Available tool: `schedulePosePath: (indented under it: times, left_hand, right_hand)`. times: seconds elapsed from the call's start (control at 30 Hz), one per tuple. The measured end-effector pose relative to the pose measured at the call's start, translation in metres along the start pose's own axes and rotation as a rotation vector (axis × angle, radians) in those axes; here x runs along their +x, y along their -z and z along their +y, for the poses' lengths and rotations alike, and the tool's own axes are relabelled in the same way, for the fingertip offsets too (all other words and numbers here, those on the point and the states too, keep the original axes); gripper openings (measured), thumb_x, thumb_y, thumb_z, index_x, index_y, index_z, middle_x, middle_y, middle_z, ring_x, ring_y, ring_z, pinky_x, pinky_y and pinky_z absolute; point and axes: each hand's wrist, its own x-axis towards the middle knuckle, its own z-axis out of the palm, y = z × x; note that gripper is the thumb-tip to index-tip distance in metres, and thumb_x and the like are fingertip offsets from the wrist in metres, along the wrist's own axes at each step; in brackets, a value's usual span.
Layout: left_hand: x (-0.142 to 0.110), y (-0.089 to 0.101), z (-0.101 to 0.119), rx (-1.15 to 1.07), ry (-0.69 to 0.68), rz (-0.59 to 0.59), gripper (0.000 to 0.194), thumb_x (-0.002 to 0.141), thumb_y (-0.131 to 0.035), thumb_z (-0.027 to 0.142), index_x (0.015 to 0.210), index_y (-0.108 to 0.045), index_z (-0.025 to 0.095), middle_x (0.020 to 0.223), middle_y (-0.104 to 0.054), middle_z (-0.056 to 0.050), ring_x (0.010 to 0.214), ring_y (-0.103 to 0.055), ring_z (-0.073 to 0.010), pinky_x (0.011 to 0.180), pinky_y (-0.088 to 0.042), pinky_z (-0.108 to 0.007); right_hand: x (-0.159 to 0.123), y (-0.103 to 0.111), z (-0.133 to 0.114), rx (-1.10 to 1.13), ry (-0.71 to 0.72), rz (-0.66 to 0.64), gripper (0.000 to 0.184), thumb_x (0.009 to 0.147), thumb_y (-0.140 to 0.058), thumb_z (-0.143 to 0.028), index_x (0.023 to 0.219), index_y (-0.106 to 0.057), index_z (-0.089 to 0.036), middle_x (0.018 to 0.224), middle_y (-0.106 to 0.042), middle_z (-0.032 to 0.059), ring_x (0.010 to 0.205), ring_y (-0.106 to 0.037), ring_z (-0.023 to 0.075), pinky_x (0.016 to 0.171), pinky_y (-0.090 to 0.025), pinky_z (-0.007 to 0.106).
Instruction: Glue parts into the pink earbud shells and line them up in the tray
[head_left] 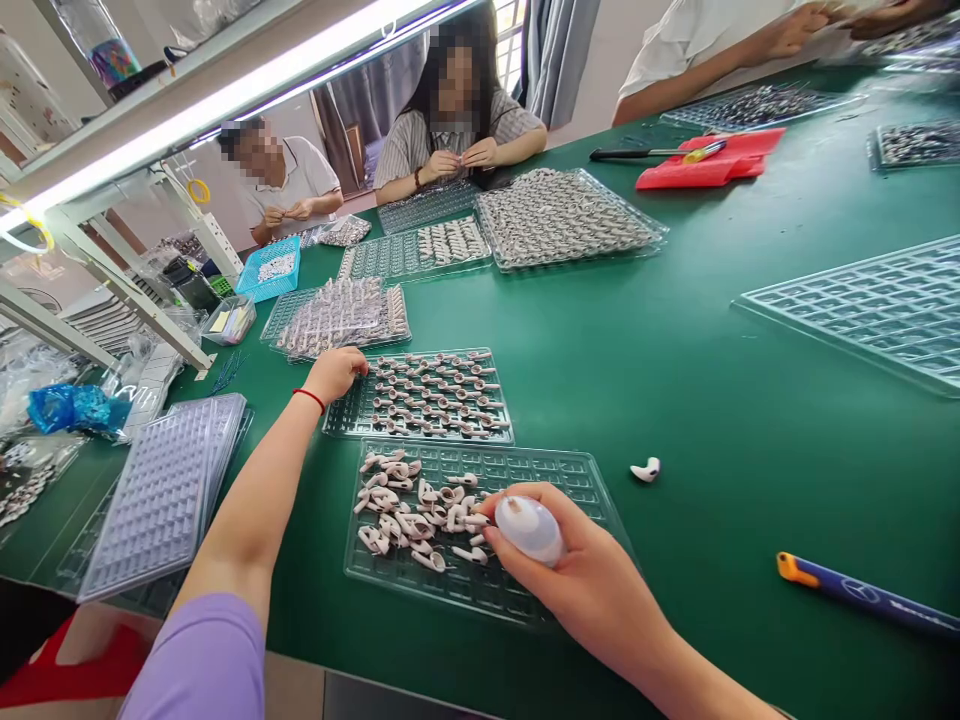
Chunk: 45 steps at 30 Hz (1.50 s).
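Observation:
My right hand (581,560) is closed around a translucent white squeeze bottle (529,528). Its fingertips are above a clear tray (555,470) where white earbud shells (401,515) lie in a loose heap; whether they touch a shell I cannot tell. Farther off, my left hand (335,378), with a red cord at the wrist, has its fingers pressed together over the left side of a second tray (345,420). Anything between those fingers is hidden. Rows of earbud shells (439,395) fill much of that second tray.
A single earbud shell (646,470) and a blue utility knife (862,595) lie to the right on the green table (600,340). Stacked white trays (161,490) stand at left. Filled trays (562,215) and a blue basket (274,270) are farther back, where other people work.

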Motion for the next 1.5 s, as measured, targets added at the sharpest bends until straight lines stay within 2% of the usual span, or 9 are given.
schedulePosePath:
  times: [0.4, 0.53, 0.63, 0.7, 0.8, 1.1, 1.27, 1.4, 1.5]
  left_hand:
    - [-0.069, -0.008, 0.033, -0.221, 0.156, 0.318, 0.013, 0.085, -0.060, 0.007, 0.092, -0.065, 0.016, 0.106, -0.062, -0.009, 0.103, -0.062, -0.0231, 0.097, -0.049, -0.040]
    - [-0.108, 0.006, 0.095, -0.381, 0.150, 0.341, 0.012, 0.088, -0.060, 0.012, 0.097, -0.066, 0.017, 0.106, -0.067, -0.008, 0.103, -0.064, -0.0221, 0.096, -0.050, -0.036]
    - [-0.156, 0.004, 0.155, -0.556, 0.120, 0.204, 0.013, 0.085, -0.070, 0.027, 0.092, -0.069, 0.017, 0.086, -0.073, -0.004, 0.079, -0.070, -0.0178, 0.075, -0.057, -0.027]
    - [-0.186, -0.006, 0.187, -0.940, 0.221, 0.024, 0.024, 0.075, -0.080, 0.032, 0.090, -0.071, 0.016, 0.087, -0.075, -0.006, 0.079, -0.071, -0.0198, 0.073, -0.057, -0.027]
    - [-0.216, -0.024, 0.213, -1.252, 0.396, 0.078, 0.027, 0.072, -0.082, 0.037, 0.086, -0.074, 0.016, 0.089, -0.077, -0.007, 0.082, -0.071, -0.0200, 0.079, -0.056, -0.028]
    - [-0.265, -0.043, 0.220, -1.554, 0.758, 0.148, 0.035, 0.065, -0.087, 0.041, 0.080, -0.070, 0.015, 0.075, -0.077, -0.007, 0.070, -0.071, -0.0165, 0.063, -0.054, -0.023]
    - [-0.285, -0.046, 0.217, -1.535, 0.811, 0.061, 0.037, 0.069, -0.083, 0.042, 0.090, -0.078, 0.012, 0.069, -0.074, -0.007, 0.064, -0.068, -0.0146, 0.062, -0.054, -0.023]
    - [-0.291, -0.047, 0.216, -1.291, 0.740, 0.053, 0.026, 0.078, -0.074, 0.037, 0.086, -0.078, 0.012, 0.073, -0.072, -0.008, 0.065, -0.066, -0.0148, 0.059, -0.054, -0.023]
    - [-0.294, -0.052, 0.214, -0.887, 0.484, 0.179, 0.014, 0.085, -0.065, 0.022, 0.089, -0.076, 0.014, 0.080, -0.071, -0.008, 0.065, -0.064, -0.0131, 0.057, -0.053, -0.021]
  right_hand:
    - [0.005, 0.002, -0.003, 0.167, -0.111, -0.016, 0.032, 0.074, -0.070, -0.049, 0.083, -0.061, -0.020, 0.073, -0.067, 0.0023, 0.061, -0.062, 0.0158, 0.058, -0.053, 0.028]
    - [0.000, 0.001, -0.007, 0.223, -0.109, 0.003, 0.033, 0.074, -0.071, -0.051, 0.082, -0.062, -0.020, 0.075, -0.068, 0.0033, 0.063, -0.062, 0.0160, 0.059, -0.052, 0.028]
    - [-0.010, -0.005, -0.010, 0.275, -0.106, 0.011, 0.034, 0.076, -0.070, -0.052, 0.083, -0.062, -0.020, 0.077, -0.068, 0.0041, 0.066, -0.063, 0.0171, 0.060, -0.053, 0.029]
    - [-0.019, -0.010, -0.012, 0.312, -0.102, -0.003, 0.034, 0.078, -0.069, -0.053, 0.086, -0.061, -0.020, 0.079, -0.068, 0.0042, 0.068, -0.064, 0.0176, 0.062, -0.054, 0.029]
    - [-0.034, -0.019, -0.014, 0.334, -0.090, -0.032, 0.035, 0.080, -0.067, -0.053, 0.087, -0.061, -0.020, 0.079, -0.068, 0.0041, 0.071, -0.065, 0.0179, 0.065, -0.056, 0.030]
    - [-0.044, -0.012, -0.006, 0.074, -0.106, -0.009, 0.023, 0.076, -0.071, -0.040, 0.085, -0.060, -0.024, 0.070, -0.066, -0.0008, 0.058, -0.061, 0.0153, 0.053, -0.050, 0.025]
    - [-0.056, -0.009, -0.003, -0.151, 0.072, -0.009, 0.029, 0.081, -0.067, -0.041, 0.103, -0.056, -0.025, 0.090, -0.070, 0.0028, 0.071, -0.068, 0.0168, 0.060, -0.055, 0.024]
    - [-0.081, -0.007, 0.000, -0.137, 0.118, -0.108, 0.031, 0.090, -0.058, -0.034, 0.118, -0.047, -0.027, 0.093, -0.069, 0.0021, 0.074, -0.071, 0.0135, 0.062, -0.056, 0.018]
    - [-0.097, -0.002, 0.007, -0.129, 0.140, -0.105, 0.032, 0.090, -0.061, -0.037, 0.118, -0.049, -0.029, 0.091, -0.071, 0.0013, 0.068, -0.071, 0.0128, 0.057, -0.056, 0.015]
